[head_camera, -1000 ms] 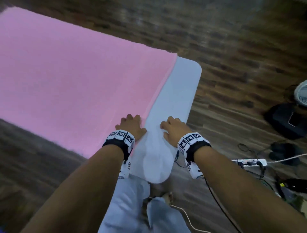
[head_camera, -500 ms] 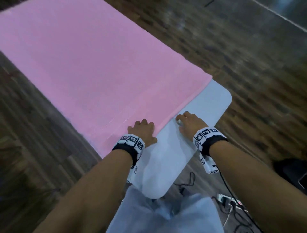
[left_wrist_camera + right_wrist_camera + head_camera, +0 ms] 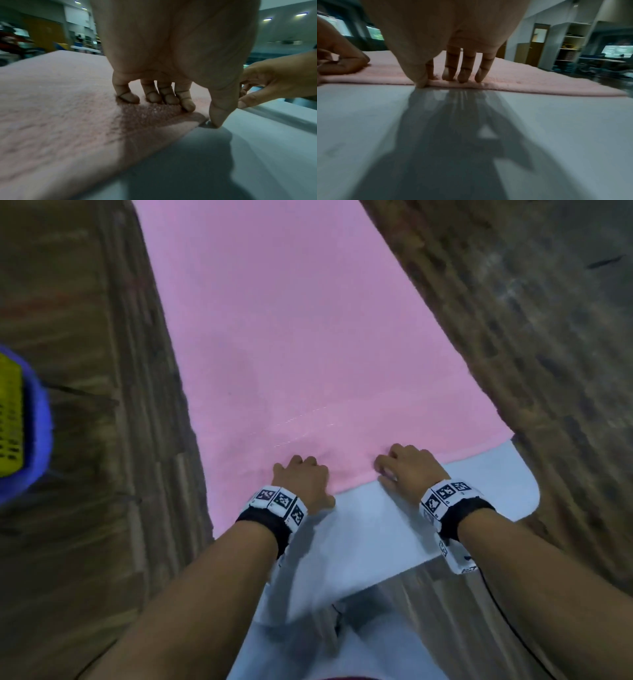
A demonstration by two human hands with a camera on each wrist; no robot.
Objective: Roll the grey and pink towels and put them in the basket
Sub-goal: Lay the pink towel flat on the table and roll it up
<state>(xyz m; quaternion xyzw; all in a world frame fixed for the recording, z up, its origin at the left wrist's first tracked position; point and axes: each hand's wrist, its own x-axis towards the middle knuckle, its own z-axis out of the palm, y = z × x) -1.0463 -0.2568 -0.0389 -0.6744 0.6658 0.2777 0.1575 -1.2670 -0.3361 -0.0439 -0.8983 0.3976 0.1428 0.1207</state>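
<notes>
A pink towel lies spread flat on a white table, stretching away from me. Both hands are at its near edge. My left hand has curled fingers pressing down on the towel, with the thumb tip at the hem on the table. My right hand sets its fingertips on the towel's edge, thumb against the hem. The edge lies flat, not rolled. A yellow basket with a blue rim stands on the floor at far left. No grey towel is in view.
Dark wood-pattern floor surrounds the table on both sides. A black cable runs from my right wrist down past the table's near right corner. Shelves and doors stand far behind the table.
The head view has swung so the towel now runs straight ahead, and the basket has come into sight. My right hand has moved from the bare table onto the towel's edge.
</notes>
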